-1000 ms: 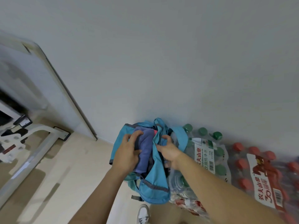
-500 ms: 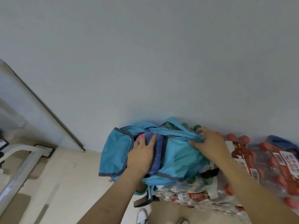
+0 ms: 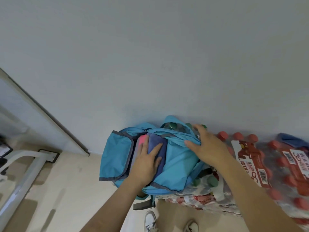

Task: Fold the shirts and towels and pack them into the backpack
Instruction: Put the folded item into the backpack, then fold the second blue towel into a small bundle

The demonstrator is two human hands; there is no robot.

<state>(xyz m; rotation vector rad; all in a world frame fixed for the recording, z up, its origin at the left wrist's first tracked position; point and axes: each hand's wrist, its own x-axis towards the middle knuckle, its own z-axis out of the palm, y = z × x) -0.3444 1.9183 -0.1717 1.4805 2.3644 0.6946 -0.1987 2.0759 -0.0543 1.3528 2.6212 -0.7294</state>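
One blue backpack (image 3: 180, 164) on the bottle packs (image 3: 284, 174), left flap hanging past their edge over free floor (image 3: 75, 181), mouth open with two folded cloths, blue towel (image 3: 157, 141) and pink cloth (image 3: 142, 139), under the left hand (image 3: 145, 164), fingers flat and spread, right hand (image 3: 207, 148) pinching the rim.
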